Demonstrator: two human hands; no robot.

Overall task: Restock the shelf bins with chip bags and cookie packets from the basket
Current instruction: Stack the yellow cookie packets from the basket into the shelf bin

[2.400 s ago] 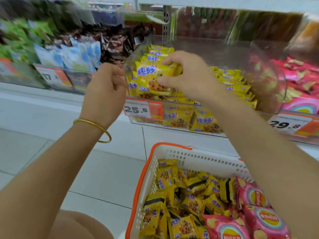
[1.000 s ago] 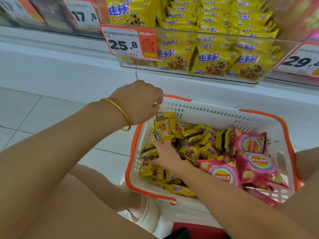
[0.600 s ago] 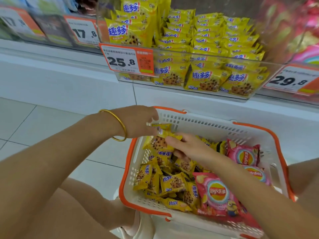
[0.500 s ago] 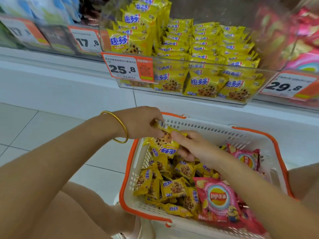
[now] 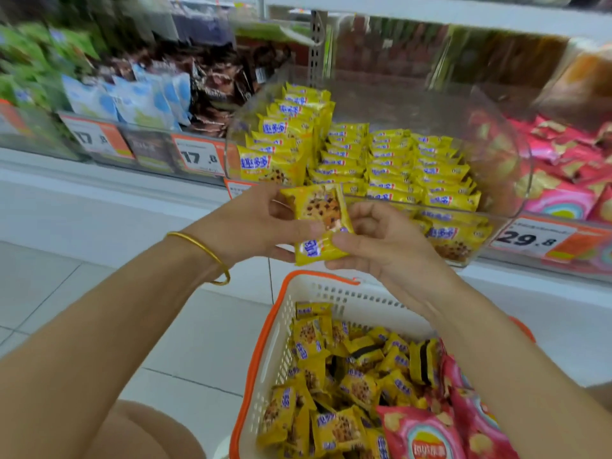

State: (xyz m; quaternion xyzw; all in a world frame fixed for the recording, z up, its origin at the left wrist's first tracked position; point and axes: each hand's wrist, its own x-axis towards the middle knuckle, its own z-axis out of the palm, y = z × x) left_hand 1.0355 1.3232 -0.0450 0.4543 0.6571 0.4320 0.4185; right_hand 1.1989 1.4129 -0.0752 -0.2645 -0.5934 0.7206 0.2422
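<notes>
Left hand (image 5: 251,223), right hand (image 5: 387,250): both grips clamped on one yellow foil chocolate-chip cookie packet (image 5: 321,208), held above white perforated plastic basket with orange rim (image 5: 281,326), just before clear plastic shelf bin (image 5: 496,144) of same packets. Red chip bags (image 5: 420,435) in basket.

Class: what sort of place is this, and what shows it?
Most likely a shop's snack aisle: printed price tags, clear bins filled with cookie packets, and a basket of more stock below.
</notes>
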